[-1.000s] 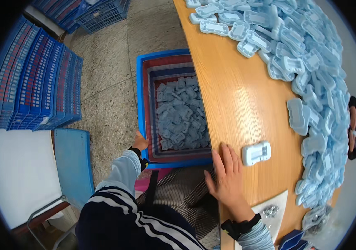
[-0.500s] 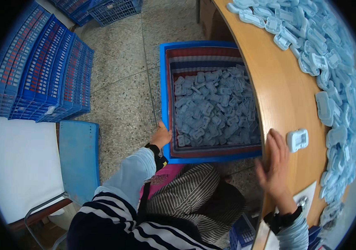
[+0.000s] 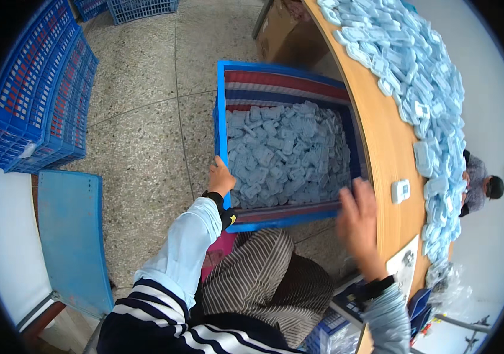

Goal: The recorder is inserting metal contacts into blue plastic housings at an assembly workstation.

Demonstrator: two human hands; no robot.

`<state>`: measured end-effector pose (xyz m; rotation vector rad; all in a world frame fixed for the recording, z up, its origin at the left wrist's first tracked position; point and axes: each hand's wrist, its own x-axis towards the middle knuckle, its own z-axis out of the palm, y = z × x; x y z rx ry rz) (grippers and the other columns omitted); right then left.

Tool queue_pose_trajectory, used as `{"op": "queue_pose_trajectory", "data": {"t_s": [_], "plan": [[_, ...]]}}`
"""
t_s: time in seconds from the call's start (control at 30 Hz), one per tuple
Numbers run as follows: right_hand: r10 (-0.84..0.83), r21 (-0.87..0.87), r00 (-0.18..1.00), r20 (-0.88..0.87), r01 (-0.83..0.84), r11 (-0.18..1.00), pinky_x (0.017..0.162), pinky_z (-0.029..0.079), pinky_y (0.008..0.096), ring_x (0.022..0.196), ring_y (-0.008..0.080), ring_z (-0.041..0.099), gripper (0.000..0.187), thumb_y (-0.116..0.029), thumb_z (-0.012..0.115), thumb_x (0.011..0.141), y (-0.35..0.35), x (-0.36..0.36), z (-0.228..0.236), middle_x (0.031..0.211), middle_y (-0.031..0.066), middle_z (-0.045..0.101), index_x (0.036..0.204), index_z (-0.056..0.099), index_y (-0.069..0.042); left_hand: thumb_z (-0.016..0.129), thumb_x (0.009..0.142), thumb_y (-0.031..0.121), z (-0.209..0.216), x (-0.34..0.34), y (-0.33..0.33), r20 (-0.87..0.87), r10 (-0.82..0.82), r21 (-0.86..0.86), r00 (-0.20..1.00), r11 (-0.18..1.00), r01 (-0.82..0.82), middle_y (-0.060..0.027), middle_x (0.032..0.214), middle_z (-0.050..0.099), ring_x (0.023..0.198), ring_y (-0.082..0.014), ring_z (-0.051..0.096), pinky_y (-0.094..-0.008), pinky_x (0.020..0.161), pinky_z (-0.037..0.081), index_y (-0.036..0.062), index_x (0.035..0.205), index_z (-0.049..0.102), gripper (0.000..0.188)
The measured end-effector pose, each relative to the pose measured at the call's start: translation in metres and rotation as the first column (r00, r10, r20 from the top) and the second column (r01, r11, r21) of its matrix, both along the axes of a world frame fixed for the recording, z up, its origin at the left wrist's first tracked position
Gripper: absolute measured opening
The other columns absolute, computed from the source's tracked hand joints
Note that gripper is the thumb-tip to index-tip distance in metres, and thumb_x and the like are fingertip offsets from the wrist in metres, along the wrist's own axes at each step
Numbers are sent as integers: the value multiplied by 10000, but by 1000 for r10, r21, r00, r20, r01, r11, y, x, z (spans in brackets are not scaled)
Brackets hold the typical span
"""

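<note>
Leftmost, the left hand point(image 3: 221, 178) grips the rim of a blue crate point(image 3: 222, 118), pale-blue parts point(image 3: 287, 153) heaped to its right; the right hand point(image 3: 359, 227), loosely open, empty, hangs near the bench point(image 3: 390, 159), a lone part point(image 3: 401, 191) rightward.

The crate point(image 3: 222, 109) is blue, its lining point(image 3: 287, 81) striped, its pieces point(image 3: 290, 156) pale blue.

Head camera: worn on the person's head, it looks steeply down.
Blue crate point(image 3: 222, 130): near the centre, its inside seen from above.
Left sleeve point(image 3: 176, 251): closer, entering from below.
Table point(image 3: 390, 150): at right, its edge bent by fisheye.
</note>
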<state>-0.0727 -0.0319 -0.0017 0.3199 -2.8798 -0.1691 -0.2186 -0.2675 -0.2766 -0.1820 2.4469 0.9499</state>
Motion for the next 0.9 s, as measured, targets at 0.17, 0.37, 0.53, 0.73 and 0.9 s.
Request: {"op": "queue_pose_trajectory", "data": {"t_s": [0.17,0.37,0.53,0.73,0.9], "plan": [[39,-414,978,204,50,909,958,261,499,1200,379,325,646,-193,642,680,-72,-63,-101,1276,191,371,1263,394,-72,579,715,25,-17,-42,4,-272,129,-2,954,991,-134,-269,1185,386,1072,-450,419,-468,853,415,24,1319,176,725],[-313,-566,869,383,488,664,970,286,477,1207,372,346,756,-383,670,694,53,-153,-321,1276,212,401,1295,360,-46,564,762,66,-8,-57,20,-369,212,55,905,977,-206,-271,1164,432,1024,-427,481,-448,842,420,-10,1267,270,589],[-655,-313,597,464,802,509,1028,235,465,1289,339,239,865,-581,570,739,220,-176,-434,1376,195,291,1353,279,-45,545,785,57,-22,-56,12,-307,223,122,925,973,-194,-295,1043,515,929,-440,529,-454,768,437,-21,1233,288,522],[-668,-308,547,505,837,452,1044,211,417,1287,316,249,831,-527,566,775,414,-209,-482,1394,188,259,1357,266,-16,549,793,52,-19,-62,16,-321,209,119,924,977,-179,-263,967,555,868,-425,562,-429,725,451,-20,1215,299,496],[-378,-512,627,681,777,366,1032,231,384,1262,289,287,761,-501,548,797,387,-252,-506,1370,163,300,1344,303,-32,581,820,92,-11,-64,21,-188,282,171,941,953,-251,-175,1029,508,939,-221,505,-326,829,404,-46,1211,320,490]]}}
